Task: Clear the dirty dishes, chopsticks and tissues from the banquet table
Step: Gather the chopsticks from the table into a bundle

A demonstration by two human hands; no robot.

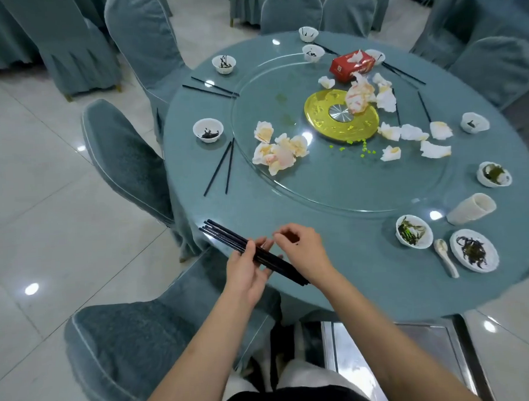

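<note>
Left hand (245, 272) grips a bundle of black chopsticks (228, 237), fingers (265, 246) curled around its middle. Right hand (302, 250) rests on the bundle's near end, fingers loosely curled, above the desk (352, 257) edge.

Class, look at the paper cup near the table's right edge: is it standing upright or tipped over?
Tipped over. The paper cup lies on its side on the table, open mouth facing right.

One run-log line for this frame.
left hand: grips chopstick bundle | right hand: over bundle, grip unclear | bowls, tissues uncleared

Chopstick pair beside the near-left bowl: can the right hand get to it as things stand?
Probably yes. The right hand holds nothing, and the chopstick pair lies exposed on the table, nothing between them.
</note>
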